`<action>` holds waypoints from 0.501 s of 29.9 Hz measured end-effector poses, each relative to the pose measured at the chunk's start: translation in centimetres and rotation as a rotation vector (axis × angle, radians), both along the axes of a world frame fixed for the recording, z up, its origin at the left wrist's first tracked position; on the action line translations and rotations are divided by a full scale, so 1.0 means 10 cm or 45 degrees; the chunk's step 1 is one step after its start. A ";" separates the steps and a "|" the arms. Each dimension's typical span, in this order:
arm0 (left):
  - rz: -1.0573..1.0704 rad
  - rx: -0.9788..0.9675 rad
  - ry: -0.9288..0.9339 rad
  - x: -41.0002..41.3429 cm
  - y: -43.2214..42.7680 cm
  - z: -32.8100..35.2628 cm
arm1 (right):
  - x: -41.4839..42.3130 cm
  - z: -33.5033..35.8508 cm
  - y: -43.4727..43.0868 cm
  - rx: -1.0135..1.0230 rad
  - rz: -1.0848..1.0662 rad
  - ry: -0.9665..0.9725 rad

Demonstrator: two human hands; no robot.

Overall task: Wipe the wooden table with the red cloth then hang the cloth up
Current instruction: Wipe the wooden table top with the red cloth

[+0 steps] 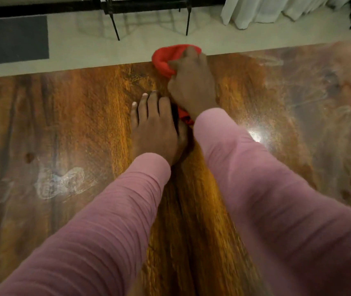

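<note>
The wooden table [74, 124] fills most of the view, glossy with dark grain and pale smears. My right hand [193, 86] is closed around the bunched red cloth [166, 58] at the table's far edge; part of the cloth hangs past the edge and a bit shows under my wrist. My left hand [155, 127] lies flat on the table just left of the right wrist, fingers apart, holding nothing. Both arms wear pink sleeves.
Whitish smears [60, 182] mark the left of the table, more at the right [311, 86]. Beyond the far edge is a pale floor with a dark mat [12, 39], a black metal frame's legs [114, 24] and white curtains [277, 9].
</note>
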State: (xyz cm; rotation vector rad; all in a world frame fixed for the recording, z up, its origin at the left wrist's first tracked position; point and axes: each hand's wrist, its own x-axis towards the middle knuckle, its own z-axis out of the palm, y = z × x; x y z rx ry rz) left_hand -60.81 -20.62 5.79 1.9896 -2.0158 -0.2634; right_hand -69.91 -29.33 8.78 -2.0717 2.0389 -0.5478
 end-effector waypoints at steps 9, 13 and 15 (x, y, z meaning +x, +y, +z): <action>-0.035 -0.030 0.003 0.01 0.01 0.00 | -0.69 0.25 -0.07 0.106 -0.535 -0.038; -0.021 -0.026 -0.004 -0.02 0.01 0.01 | -0.23 0.14 -0.09 0.086 -0.304 -0.031; -0.015 -0.008 0.011 -0.01 0.00 0.00 | 0.03 0.04 -0.02 0.087 -0.020 -0.014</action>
